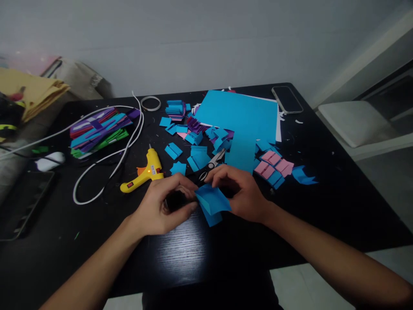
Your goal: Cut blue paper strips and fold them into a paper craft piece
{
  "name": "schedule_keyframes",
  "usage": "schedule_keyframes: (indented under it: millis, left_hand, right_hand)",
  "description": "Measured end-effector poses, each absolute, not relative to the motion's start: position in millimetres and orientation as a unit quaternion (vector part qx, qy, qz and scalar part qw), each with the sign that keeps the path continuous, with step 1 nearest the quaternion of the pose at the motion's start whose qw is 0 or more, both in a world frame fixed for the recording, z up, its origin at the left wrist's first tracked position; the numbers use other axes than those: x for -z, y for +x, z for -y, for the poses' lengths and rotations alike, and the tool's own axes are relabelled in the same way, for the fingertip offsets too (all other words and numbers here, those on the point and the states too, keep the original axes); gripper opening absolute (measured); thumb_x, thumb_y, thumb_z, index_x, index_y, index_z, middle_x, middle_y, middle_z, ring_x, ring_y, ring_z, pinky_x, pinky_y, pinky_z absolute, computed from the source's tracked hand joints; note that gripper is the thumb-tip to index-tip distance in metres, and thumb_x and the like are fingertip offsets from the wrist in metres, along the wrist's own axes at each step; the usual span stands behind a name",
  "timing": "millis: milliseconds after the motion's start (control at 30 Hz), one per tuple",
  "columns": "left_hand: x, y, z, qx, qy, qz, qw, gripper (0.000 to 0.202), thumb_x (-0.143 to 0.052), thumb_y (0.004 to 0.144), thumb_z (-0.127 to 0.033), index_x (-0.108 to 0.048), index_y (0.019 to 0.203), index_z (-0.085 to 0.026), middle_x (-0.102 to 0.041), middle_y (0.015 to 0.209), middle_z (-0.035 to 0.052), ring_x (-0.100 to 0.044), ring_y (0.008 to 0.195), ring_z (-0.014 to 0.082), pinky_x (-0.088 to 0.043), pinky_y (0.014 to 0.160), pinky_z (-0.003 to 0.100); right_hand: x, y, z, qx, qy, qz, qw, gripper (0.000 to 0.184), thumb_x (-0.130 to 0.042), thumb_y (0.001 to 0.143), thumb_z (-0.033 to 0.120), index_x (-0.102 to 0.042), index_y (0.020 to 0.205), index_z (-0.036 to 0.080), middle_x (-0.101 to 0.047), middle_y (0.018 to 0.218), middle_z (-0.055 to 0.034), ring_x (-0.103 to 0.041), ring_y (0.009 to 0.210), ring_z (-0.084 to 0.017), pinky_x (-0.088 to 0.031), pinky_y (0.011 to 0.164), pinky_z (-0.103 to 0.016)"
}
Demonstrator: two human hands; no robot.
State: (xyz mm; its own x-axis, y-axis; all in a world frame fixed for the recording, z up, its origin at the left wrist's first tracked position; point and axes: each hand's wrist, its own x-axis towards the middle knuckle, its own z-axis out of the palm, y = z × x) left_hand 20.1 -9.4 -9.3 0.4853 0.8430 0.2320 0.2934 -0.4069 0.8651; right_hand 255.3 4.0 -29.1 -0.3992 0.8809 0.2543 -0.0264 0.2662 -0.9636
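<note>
Both of my hands pinch a small folded blue paper piece [211, 202] just above the near middle of the black table [322, 206]. My left hand [164, 204] grips its left edge with thumb and fingers closed. My right hand [238, 193] holds its right side from above, fingers curled. Black-handled scissors [209, 167] lie just beyond my fingers. A yellow glue gun [145, 171] rests to the left of my left hand.
Several folded blue, pink and purple paper pieces [274, 165] are scattered around a large blue sheet [240, 118]. A stack of coloured paper strips [100, 129], a white cable [109, 168], a tape roll [150, 103] and a phone [286, 99] lie further back.
</note>
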Motion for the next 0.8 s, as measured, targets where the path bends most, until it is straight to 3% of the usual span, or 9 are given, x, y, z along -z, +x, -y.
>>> schedule_keyframes:
  millis: [133, 267, 500, 800]
  left_hand:
    - [6.9, 19.7, 8.9, -0.349, 0.768, -0.374, 0.386, 0.011, -0.059, 0.098, -0.018, -0.069, 0.096, -0.018, -0.073, 0.085, 0.0027, -0.069, 0.078, 0.0133, -0.055, 0.072, 0.025]
    - [8.2, 24.3, 7.6, -0.333, 0.733, -0.420, 0.417, 0.016, -0.067, 0.096, -0.024, -0.067, 0.082, -0.017, -0.074, 0.083, 0.0027, -0.068, 0.076, 0.0130, -0.053, 0.069, 0.024]
    - [4.4, 25.1, 5.0, -0.274, 0.703, -0.426, 0.499, 0.010, -0.074, 0.089, -0.020, -0.070, 0.098, -0.019, -0.072, 0.084, -0.0008, -0.067, 0.075, 0.0117, -0.055, 0.069, 0.021]
    - [-0.8, 23.2, 4.2, -0.244, 0.706, -0.421, 0.516, 0.005, -0.074, 0.090, -0.019, -0.073, 0.095, -0.019, -0.074, 0.084, -0.0016, -0.070, 0.077, 0.0112, -0.054, 0.070, 0.019]
  right_hand:
    - [28.8, 255.1, -2.2, -0.480, -0.317, 0.685, 0.447, 0.018, -0.079, 0.081, 0.015, -0.063, 0.087, 0.022, -0.070, 0.103, -0.0073, -0.071, 0.094, -0.019, -0.063, 0.080, -0.031]
    - [30.8, 255.3, 0.3, -0.441, -0.296, 0.724, 0.439, 0.023, -0.075, 0.080, 0.005, -0.067, 0.093, 0.022, -0.068, 0.106, -0.0074, -0.070, 0.095, -0.018, -0.063, 0.077, -0.029]
    - [30.9, 256.3, 2.2, -0.397, -0.285, 0.771, 0.408, 0.019, -0.073, 0.085, 0.008, -0.068, 0.096, 0.023, -0.067, 0.108, -0.0072, -0.071, 0.092, -0.017, -0.063, 0.077, -0.029]
    - [30.9, 253.6, 3.0, -0.386, -0.262, 0.786, 0.406, 0.022, -0.073, 0.083, 0.003, -0.069, 0.096, 0.020, -0.063, 0.105, -0.0062, -0.069, 0.090, -0.015, -0.062, 0.075, -0.025]
